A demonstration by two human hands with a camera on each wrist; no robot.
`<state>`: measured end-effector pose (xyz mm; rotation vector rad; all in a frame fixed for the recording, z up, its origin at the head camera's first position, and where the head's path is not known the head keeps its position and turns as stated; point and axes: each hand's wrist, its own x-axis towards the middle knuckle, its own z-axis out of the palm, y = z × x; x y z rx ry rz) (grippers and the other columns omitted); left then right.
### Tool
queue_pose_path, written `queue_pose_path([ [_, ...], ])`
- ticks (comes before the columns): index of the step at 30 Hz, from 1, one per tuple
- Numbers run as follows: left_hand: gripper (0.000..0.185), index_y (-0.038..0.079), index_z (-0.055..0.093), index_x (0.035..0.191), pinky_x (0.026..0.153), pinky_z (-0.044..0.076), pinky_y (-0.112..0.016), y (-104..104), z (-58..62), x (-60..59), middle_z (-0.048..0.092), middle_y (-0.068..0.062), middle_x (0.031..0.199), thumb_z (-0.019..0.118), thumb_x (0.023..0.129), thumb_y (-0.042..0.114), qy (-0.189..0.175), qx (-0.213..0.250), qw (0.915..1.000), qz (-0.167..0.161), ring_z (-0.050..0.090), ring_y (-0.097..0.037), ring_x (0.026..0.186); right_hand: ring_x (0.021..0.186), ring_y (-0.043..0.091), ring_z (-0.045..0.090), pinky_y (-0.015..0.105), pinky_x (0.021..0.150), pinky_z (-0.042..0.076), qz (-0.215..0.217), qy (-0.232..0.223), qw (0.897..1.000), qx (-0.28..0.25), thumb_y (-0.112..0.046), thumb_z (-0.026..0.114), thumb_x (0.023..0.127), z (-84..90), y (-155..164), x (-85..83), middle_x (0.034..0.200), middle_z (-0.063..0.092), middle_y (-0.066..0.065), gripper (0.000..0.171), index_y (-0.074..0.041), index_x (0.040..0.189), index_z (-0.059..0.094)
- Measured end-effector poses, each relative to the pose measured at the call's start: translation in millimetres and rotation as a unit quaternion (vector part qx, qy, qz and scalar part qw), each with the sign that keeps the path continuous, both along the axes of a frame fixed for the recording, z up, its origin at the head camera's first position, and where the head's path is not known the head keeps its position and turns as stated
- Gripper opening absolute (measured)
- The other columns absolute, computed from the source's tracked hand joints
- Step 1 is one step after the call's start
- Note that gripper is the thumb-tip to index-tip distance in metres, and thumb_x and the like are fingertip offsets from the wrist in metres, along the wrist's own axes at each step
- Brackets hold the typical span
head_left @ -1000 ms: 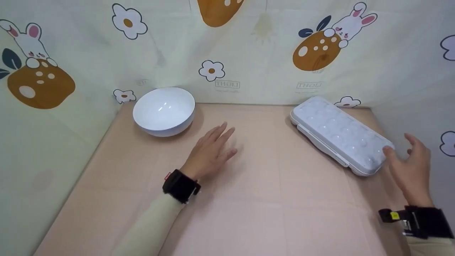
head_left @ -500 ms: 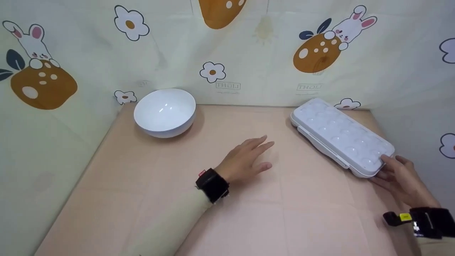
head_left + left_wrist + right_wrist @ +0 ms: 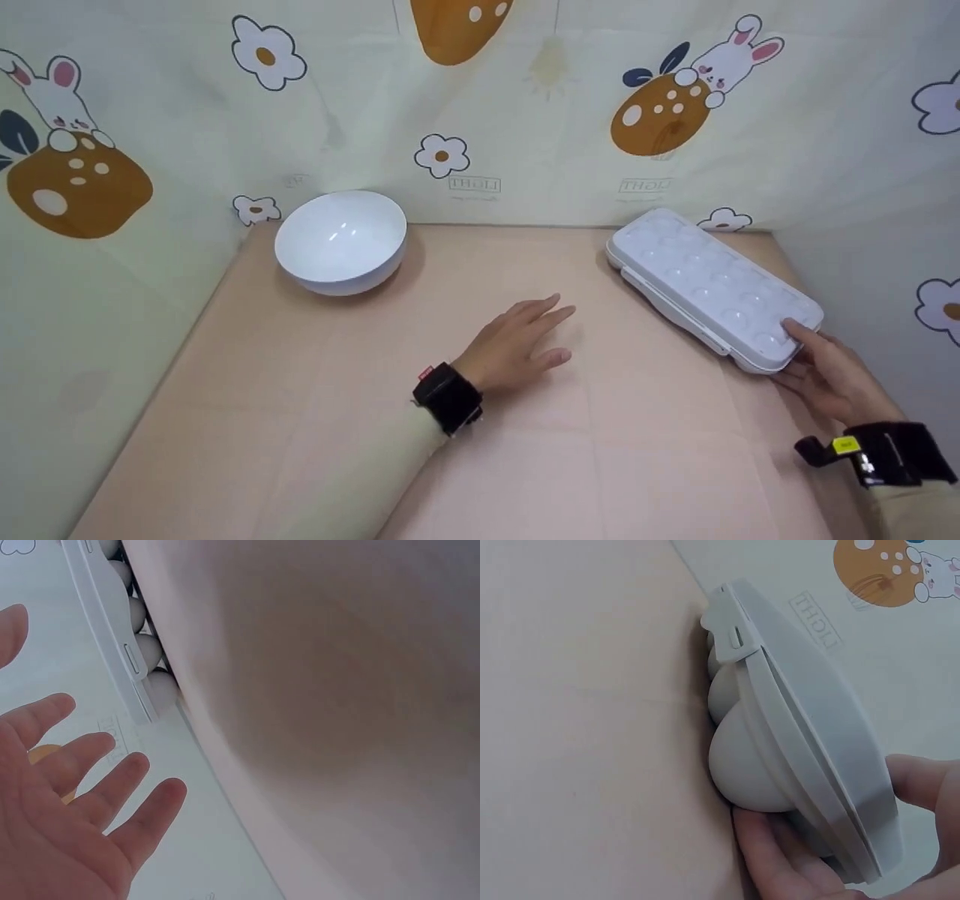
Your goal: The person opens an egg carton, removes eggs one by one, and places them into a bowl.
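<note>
A closed white egg tray (image 3: pixel 712 289) lies aslant at the right back of the pink table (image 3: pixel 525 450). My right hand (image 3: pixel 806 356) grips its near end, thumb on the lid and fingers (image 3: pixel 776 862) under the rounded cups of the egg tray (image 3: pixel 802 735). My left hand (image 3: pixel 525 337) lies flat and open on the table's middle, holding nothing. In the left wrist view its spread fingers (image 3: pixel 82 780) point toward the tray's long side (image 3: pixel 112 637), a little apart from it.
A white bowl (image 3: pixel 341 240) stands at the back left near the corner. Cloth walls with rabbit and flower prints (image 3: pixel 660 105) close in the back, left and right sides of the table.
My left hand slid right from near the bowl to the table's middle. My right hand came down from the air and took hold of the tray's near end.
</note>
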<state>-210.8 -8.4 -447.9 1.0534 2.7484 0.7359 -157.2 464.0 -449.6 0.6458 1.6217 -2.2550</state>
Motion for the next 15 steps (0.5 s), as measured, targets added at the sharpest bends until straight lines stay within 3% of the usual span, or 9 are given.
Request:
queue_pose_path([
  [2,0.065,0.032,0.035,0.167,0.126,0.032,-0.046,-1.6,0.3,-0.6,0.027,0.004,0.175,0.055,0.108,0.052,-0.001,0.000,1.0000,0.005,0.030,-0.019,0.159,0.099,0.012,0.074,0.034,0.084,0.063,-0.001,-0.008,1.000,-0.012,-0.039,0.061,0.108,-0.1,-0.8,-1.4,0.104,0.072,-0.004,0.034,-0.028,0.132,0.040],
  [8,0.065,0.033,0.035,0.167,0.126,0.032,-0.047,-4.3,2.5,-2.3,0.027,0.004,0.175,0.055,0.108,0.052,-0.003,0.009,0.9999,0.014,0.029,-0.019,0.159,0.095,0.014,0.075,0.034,0.082,0.062,-0.011,-0.014,1.000,-0.023,-0.040,0.059,0.109,0.8,-4.0,-3.5,0.099,0.074,-0.003,0.031,-0.028,0.130,0.041],
  [15,0.065,0.034,0.033,0.167,0.126,0.032,-0.048,-8.4,3.8,-5.3,0.026,0.005,0.175,0.054,0.108,0.052,-0.006,0.011,0.9997,0.023,0.028,-0.019,0.159,0.091,0.008,0.074,0.031,0.079,0.063,-0.051,0.028,0.998,0.015,-0.037,0.065,0.107,-6.6,-7.8,-0.6,0.095,0.077,-0.007,0.032,-0.028,0.127,0.041],
])
